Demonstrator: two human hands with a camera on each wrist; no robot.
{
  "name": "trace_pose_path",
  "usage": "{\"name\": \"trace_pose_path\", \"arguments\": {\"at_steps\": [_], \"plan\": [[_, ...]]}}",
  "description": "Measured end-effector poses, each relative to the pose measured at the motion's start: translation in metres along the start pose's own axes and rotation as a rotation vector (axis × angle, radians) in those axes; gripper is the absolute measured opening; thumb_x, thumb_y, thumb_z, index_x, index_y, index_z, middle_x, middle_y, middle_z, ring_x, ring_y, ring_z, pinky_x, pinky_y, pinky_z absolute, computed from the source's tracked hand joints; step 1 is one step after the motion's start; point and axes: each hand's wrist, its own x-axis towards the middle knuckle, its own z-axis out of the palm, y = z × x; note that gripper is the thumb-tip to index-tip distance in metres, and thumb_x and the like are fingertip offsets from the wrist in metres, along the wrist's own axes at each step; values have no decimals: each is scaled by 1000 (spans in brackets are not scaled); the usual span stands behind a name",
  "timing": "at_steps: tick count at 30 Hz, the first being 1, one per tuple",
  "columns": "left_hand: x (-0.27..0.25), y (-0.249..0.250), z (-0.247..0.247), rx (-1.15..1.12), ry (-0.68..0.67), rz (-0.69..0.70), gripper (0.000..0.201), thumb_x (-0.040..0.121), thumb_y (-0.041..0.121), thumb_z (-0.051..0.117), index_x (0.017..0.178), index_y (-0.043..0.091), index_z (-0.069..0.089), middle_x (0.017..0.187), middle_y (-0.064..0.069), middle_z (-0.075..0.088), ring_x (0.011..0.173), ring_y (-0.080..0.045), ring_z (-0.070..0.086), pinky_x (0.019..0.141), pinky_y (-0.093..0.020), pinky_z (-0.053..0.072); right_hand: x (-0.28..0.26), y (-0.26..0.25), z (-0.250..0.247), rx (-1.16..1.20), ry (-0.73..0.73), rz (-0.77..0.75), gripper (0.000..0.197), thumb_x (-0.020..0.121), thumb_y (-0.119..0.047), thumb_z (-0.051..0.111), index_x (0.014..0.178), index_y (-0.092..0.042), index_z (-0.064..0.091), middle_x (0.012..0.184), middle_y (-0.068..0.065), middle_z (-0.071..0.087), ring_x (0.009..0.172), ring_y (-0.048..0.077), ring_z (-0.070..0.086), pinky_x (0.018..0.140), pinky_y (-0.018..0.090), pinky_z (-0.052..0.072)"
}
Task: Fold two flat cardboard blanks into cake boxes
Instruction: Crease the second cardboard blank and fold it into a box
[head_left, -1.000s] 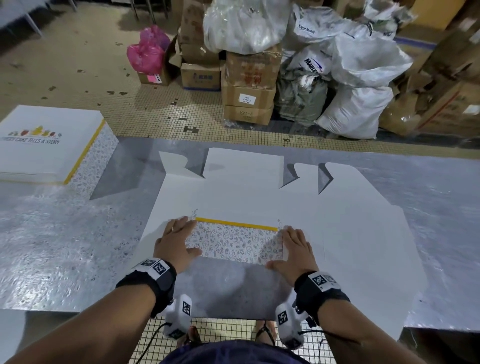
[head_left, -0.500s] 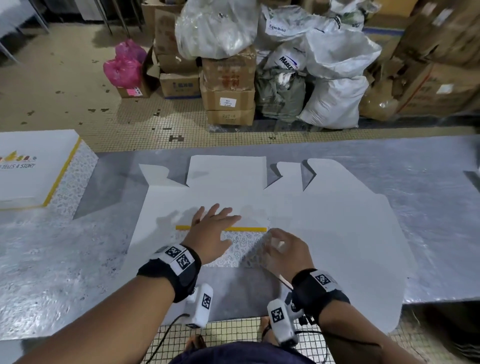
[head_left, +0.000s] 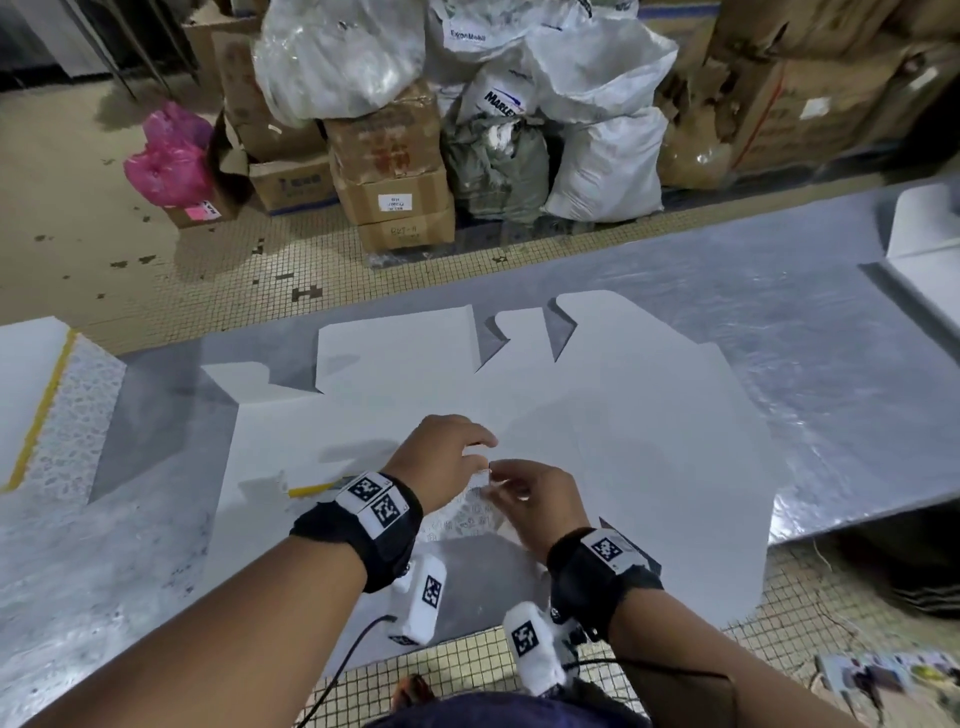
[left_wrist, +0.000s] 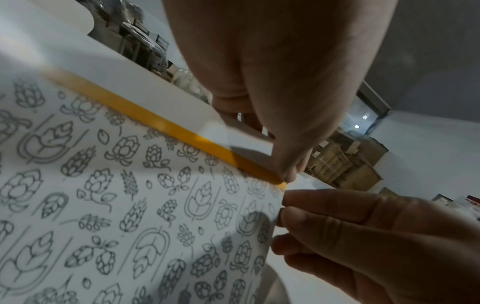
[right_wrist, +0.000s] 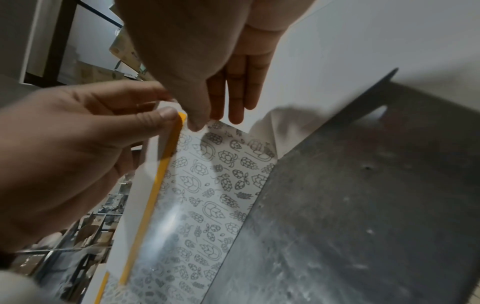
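A large white cardboard blank (head_left: 649, 441) lies flat on the silver table (head_left: 831, 364). Its near flap (head_left: 467, 514), printed with a grey pattern and a yellow stripe (head_left: 311, 489), is raised off the blank. Both hands meet at the flap's right corner. My left hand (head_left: 480, 460) pinches the stripe's end between thumb and finger (left_wrist: 285, 174) (right_wrist: 168, 107). My right hand (head_left: 498, 480) holds the flap's side edge just below, thumb in front and fingers (right_wrist: 233, 92) behind; in the left wrist view its fingertips (left_wrist: 281, 211) touch that edge.
A finished white cake box (head_left: 31, 405) with a yellow stripe stands on the table at the left. Another white cardboard piece (head_left: 924, 234) shows at the far right edge. Cardboard cartons (head_left: 389, 171), white sacks (head_left: 597, 156) and a pink bag (head_left: 166, 156) are stacked on the floor behind the table.
A second ago both hands pressed the patterned flap flat at its two ends. The left hand has crossed to the flap's right corner, the right hand has curled onto it, and the flap has lifted.
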Motion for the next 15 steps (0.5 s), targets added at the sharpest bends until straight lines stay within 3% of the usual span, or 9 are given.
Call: {"name": "trace_pose_path", "arguments": {"at_steps": [4,6,10,15], "plan": [[-3,-1,1,-65,55,-30,16,86,16,76,101,20,76,101,6,61,90,-8,57,88,-20,48,-1,-1,8,34,28,-6,7,86,-18,74,84,-24,77,75,-10,74,71,5,68,74,24,56],[-5,-2,2,-99,81,-40,11,85,16,78,95,21,77,100,7,57,85,-7,57,80,-11,45,-1,2,10,47,34,-22,10,86,-15,71,82,-21,78,70,-10,74,68,4,69,70,22,56],[-7,-2,0,-147,97,-67,9,84,13,75,86,21,78,90,11,69,84,-1,63,76,-7,43,-4,4,10,52,44,-46,8,87,-16,72,83,-17,79,70,-10,74,66,1,67,66,12,49],[-7,1,4,-151,146,-92,18,80,5,73,71,20,74,79,11,68,82,5,61,70,-2,39,-4,5,10,23,45,-73,14,87,-27,72,74,-25,76,68,-12,72,67,3,67,69,16,52]]}}
